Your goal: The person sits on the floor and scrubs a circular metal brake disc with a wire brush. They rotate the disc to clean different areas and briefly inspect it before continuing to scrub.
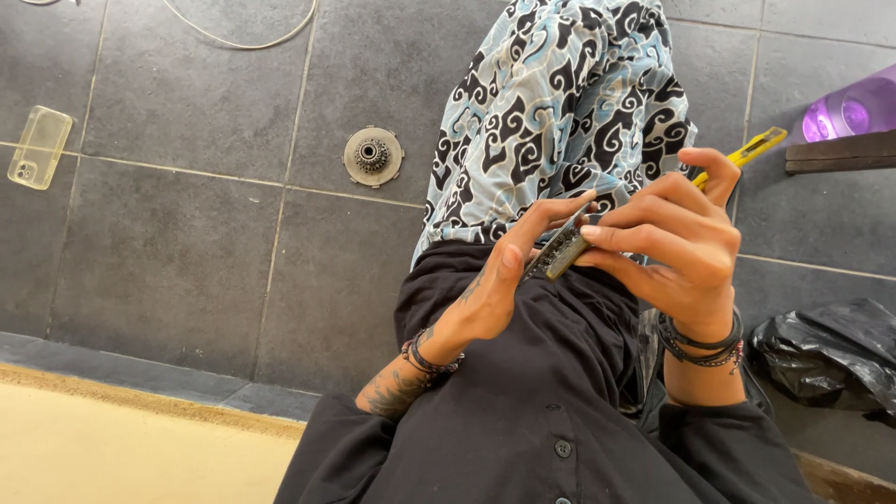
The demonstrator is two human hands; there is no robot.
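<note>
- Floor tiles [177,252]: dark grey, matt, faintly mottled stone or ceramic.
- Phone case [38,147]: clear, glossy soft plastic.
- Round gear part [372,156]: dull, worn metal.
- Patterned trousers [560,103]: smooth printed cloth.
- Shirt [551,420]: black matt cloth.
- Bag [831,355]: black, shiny crinkled plastic.
- Utility knife [747,149]: yellow plastic.

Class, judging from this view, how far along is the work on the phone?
Done: the clear case lies apart on the tiled floor. In hand: the left hand and right hand hold the phone edge-on; the right also grips a yellow knife. Left: the phone's state is hidden, so what remains cannot be told.
</note>
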